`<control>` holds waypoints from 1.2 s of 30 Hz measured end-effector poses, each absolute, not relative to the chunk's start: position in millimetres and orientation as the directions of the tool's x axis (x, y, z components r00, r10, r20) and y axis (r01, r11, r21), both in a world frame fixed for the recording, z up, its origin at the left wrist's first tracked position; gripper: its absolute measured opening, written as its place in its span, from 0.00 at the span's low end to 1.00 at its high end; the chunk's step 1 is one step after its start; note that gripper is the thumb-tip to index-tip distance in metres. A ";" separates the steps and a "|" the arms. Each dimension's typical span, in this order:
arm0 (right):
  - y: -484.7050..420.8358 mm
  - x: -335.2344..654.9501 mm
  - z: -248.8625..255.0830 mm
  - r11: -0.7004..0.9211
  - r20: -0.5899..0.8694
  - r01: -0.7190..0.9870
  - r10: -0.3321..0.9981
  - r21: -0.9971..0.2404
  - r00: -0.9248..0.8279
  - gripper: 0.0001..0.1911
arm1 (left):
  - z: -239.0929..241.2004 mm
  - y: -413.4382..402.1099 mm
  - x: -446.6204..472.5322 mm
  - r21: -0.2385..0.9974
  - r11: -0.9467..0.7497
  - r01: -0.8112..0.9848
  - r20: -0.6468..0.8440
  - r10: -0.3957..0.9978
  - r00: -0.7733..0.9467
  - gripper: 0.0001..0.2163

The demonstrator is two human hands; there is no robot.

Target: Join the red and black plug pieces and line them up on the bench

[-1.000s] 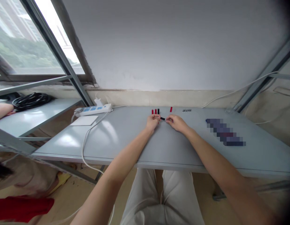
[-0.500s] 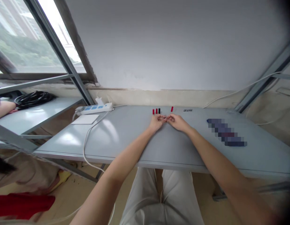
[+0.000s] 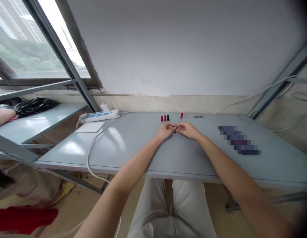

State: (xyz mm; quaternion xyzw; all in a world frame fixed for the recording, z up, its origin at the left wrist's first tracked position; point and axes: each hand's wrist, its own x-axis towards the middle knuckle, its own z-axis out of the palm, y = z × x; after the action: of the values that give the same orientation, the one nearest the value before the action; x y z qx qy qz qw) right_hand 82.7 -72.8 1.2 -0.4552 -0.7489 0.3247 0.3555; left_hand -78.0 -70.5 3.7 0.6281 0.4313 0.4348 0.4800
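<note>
My left hand (image 3: 166,130) and my right hand (image 3: 187,129) meet fingertip to fingertip low over the grey table (image 3: 133,145). Both are closed in a pinch around a small dark piece (image 3: 175,131), mostly hidden by the fingers; its kind cannot be made out. Just beyond my left hand stand two small red cylinders (image 3: 163,118) and a black cylinder (image 3: 168,117) in a row. Another red cylinder (image 3: 181,115), slightly tilted in view, is behind my right hand. Further right, several tiny dark metallic pieces (image 3: 198,117) lie in a line.
A white power strip (image 3: 101,115) with its cable and a flat white panel (image 3: 90,127) lie on the left. A blurred-out dark blue object (image 3: 239,140) rests on the right. Another person's arm (image 3: 4,116) and a coiled black cable (image 3: 35,105) are at the neighbouring table.
My fingertips have shifted slightly toward me and show a little more of the dark piece below them. The cylinders and metallic pieces stay in place.
</note>
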 end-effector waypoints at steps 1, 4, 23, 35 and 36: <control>-72.7 82.6 1.0 0.370 0.232 0.445 0.913 -0.815 -0.334 0.09 | 3.6 -70.5 -78.1 0.978 -0.167 0.123 0.132 0.959 0.251 0.03; -72.5 81.3 -0.4 0.362 0.218 0.442 0.913 -0.820 -0.344 0.10 | 3.7 -70.0 -78.6 0.980 -0.167 0.110 0.132 0.955 0.266 0.04; -27.4 113.5 -1.6 0.059 0.329 0.853 0.934 -0.519 0.136 0.06 | -0.2 -71.9 -82.4 0.640 -0.560 0.526 0.381 0.826 0.415 0.09; -9.5 120.0 -7.1 -0.003 0.324 0.882 0.929 -0.471 0.176 0.08 | -1.3 -73.1 -80.4 0.513 -0.640 0.572 0.411 0.768 0.491 0.10; -9.1 119.8 -7.2 -0.003 0.324 0.883 0.930 -0.469 0.175 0.08 | -1.2 -73.5 -80.2 0.508 -0.645 0.571 0.414 0.764 0.495 0.10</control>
State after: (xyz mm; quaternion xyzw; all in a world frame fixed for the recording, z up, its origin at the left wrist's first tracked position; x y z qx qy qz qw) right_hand 119.8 -9.1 -7.2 -0.7071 -0.6410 0.0392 0.2959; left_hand -80.2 -73.5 -1.2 0.8509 0.3923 0.3138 0.1536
